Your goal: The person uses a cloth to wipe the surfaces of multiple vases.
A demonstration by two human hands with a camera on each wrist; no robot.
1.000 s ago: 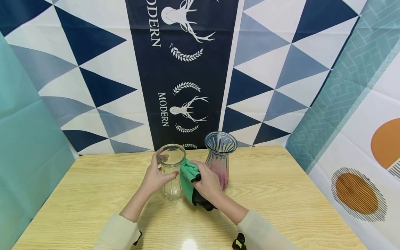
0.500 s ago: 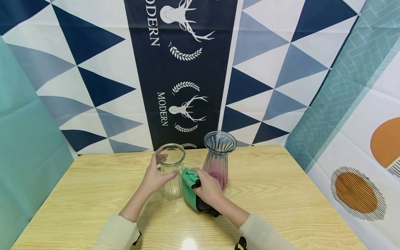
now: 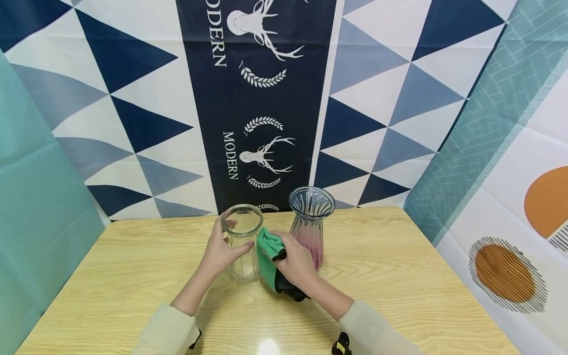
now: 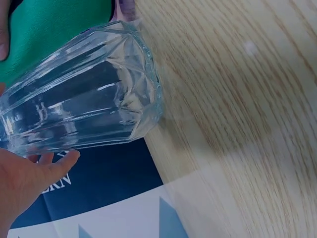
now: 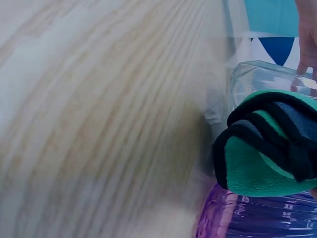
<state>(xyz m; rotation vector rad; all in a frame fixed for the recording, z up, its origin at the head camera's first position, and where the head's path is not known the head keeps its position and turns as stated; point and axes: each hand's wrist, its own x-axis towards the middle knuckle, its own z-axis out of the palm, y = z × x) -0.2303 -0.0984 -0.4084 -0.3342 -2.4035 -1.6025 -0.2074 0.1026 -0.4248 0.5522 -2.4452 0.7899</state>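
A clear ribbed glass vase [image 3: 243,266] stands upright on the wooden table, its round mouth facing up. My left hand [image 3: 220,252] grips it around the upper part from the left, thumb at the front; the left wrist view shows the faceted glass [image 4: 89,94] near these fingers. In my right hand [image 3: 296,259] is a bunched green cloth [image 3: 267,256] with black edging, held against the vase's right side. The right wrist view shows the folded cloth [image 5: 257,168] beside the glass; most of the right hand is out of that view.
Just behind my right hand stands a second fluted vase [image 3: 312,217], blue at the flared rim and pink-purple below. The wooden table [image 3: 146,261] ends at a patterned backdrop [image 3: 266,108]. A teal sheet [image 3: 44,207] hangs on the left, a printed one [image 3: 501,207] on the right.
The right hand's cloth slid down along the vase's side, then came back up to about its former height. My left hand and both vases have stayed in place.
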